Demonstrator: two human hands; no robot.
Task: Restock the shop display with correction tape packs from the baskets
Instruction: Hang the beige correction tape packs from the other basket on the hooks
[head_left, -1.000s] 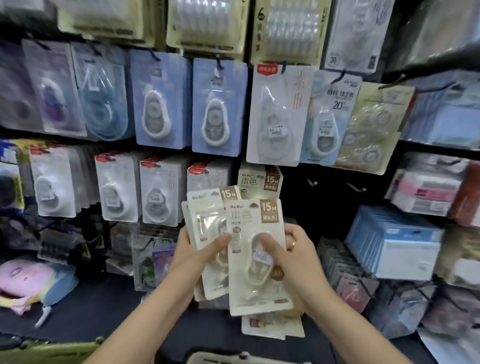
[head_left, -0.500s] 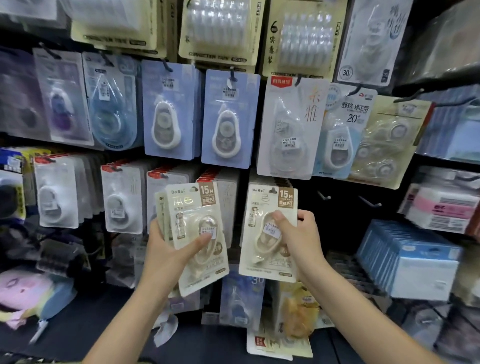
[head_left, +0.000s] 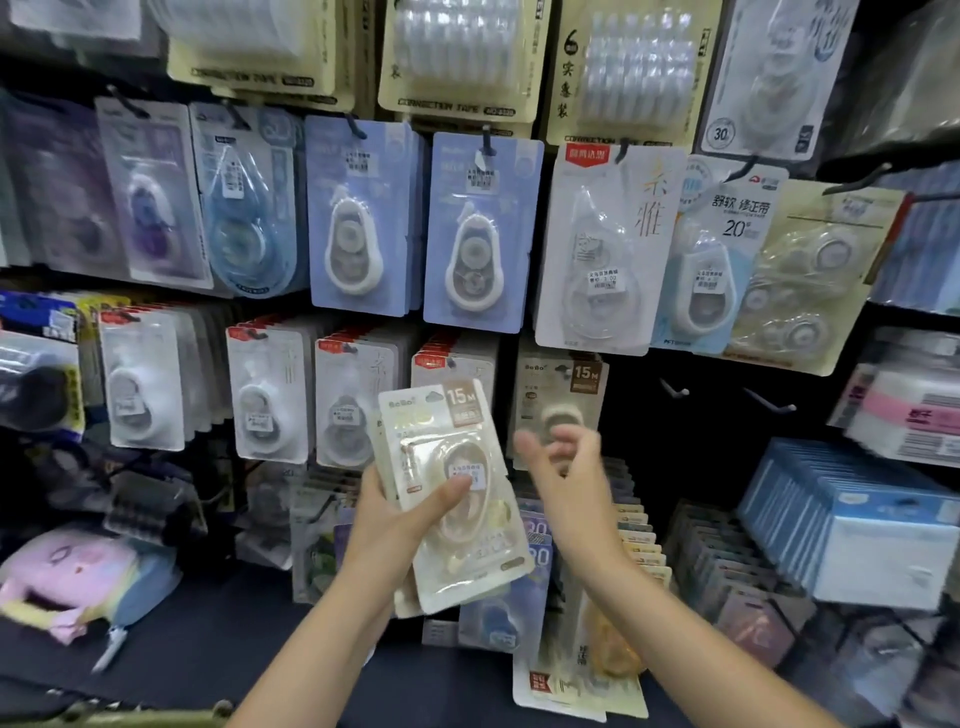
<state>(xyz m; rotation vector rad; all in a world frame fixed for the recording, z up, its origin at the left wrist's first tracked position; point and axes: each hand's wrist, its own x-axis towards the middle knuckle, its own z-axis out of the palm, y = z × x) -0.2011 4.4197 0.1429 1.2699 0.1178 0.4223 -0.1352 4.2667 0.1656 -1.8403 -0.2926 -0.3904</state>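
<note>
left hand (head_left: 390, 525) grips cream packs (head_left: 457, 499), right hand (head_left: 563, 467) empty

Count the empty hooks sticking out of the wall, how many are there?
2, both right of the hanging 15M pack: one hook nearer it, the other hook further right. Packs may hide more.
</note>
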